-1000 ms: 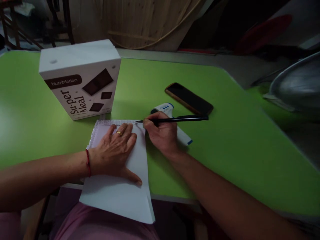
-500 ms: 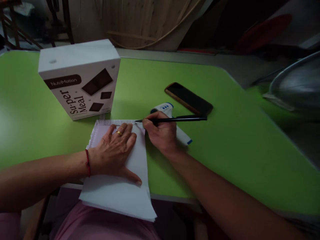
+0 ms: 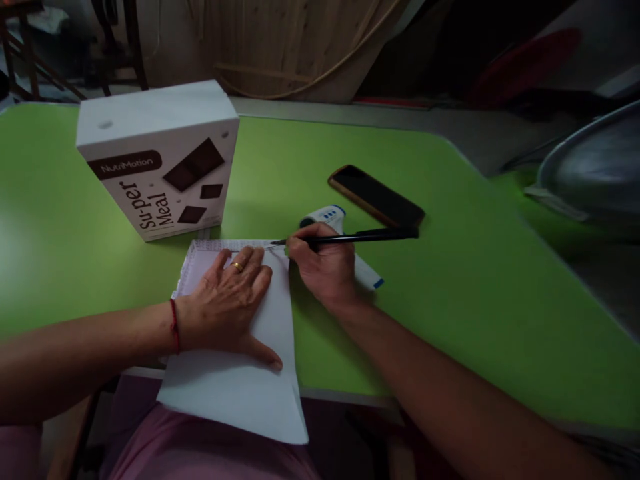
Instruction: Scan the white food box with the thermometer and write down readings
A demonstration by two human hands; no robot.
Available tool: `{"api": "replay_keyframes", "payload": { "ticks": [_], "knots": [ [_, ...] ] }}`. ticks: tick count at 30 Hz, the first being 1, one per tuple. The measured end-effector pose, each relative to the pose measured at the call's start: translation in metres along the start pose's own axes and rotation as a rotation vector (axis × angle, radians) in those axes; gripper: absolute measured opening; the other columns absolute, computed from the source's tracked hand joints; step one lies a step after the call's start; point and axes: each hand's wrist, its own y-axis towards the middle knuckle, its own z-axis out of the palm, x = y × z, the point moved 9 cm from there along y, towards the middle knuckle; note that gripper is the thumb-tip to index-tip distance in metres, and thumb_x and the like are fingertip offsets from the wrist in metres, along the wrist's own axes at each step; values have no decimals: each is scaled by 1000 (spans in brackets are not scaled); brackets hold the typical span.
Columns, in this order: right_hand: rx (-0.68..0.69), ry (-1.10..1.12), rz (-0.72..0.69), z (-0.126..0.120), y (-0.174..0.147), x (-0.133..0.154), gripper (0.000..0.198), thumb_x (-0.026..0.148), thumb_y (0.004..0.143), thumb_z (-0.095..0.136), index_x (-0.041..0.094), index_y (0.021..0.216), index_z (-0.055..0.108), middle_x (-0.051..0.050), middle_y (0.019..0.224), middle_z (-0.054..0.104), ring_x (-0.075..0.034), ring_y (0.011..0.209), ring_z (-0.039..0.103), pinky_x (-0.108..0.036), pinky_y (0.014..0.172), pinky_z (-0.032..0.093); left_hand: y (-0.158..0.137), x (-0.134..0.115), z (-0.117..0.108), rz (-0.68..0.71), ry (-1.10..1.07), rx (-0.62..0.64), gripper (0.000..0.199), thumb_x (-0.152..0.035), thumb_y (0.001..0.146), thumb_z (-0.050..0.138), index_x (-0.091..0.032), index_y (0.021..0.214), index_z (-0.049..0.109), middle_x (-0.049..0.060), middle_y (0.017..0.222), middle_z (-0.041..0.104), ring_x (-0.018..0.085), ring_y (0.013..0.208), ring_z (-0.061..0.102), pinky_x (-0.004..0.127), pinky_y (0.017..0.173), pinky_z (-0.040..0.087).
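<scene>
My left hand (image 3: 230, 300) lies flat with fingers spread on a stack of white paper sheets (image 3: 235, 400), whose near end hangs over the table edge. A printed or written strip (image 3: 230, 245) shows along the top of the paper, beyond my fingertips. In my right hand (image 3: 325, 267) is a black pen (image 3: 370, 235), pinched between thumb and fingers. Its tip meets the paper near the top right corner. Partly hidden behind my right hand is a white and blue handheld device (image 3: 327, 215), which looks like a forehead thermometer.
A tall white NutriMotion box (image 3: 160, 167) stands on the green table (image 3: 475, 287) beyond the paper. To the right, a phone (image 3: 377, 197) in a brown case lies face up. A chair (image 3: 117, 53) is behind the table at the far left.
The back end of the pen has tilted and shifted slightly right. The paper's loose near corner has moved a little left. My left hand stays in place on the sheets.
</scene>
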Motion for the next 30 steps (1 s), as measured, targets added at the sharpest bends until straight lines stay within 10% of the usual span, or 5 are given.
{"api": "replay_keyframes", "payload": {
  "ticks": [30],
  "knots": [
    [36,-77,13,1,2,0,10,29,70,55,22,64,52,3,56,53,-12,54,48,-27,54,43,-1,1,-3,4,26,-11,114,-93,55,57,-8,131,45,25,151,32,39,142,26,53,115,17]
  ]
}}
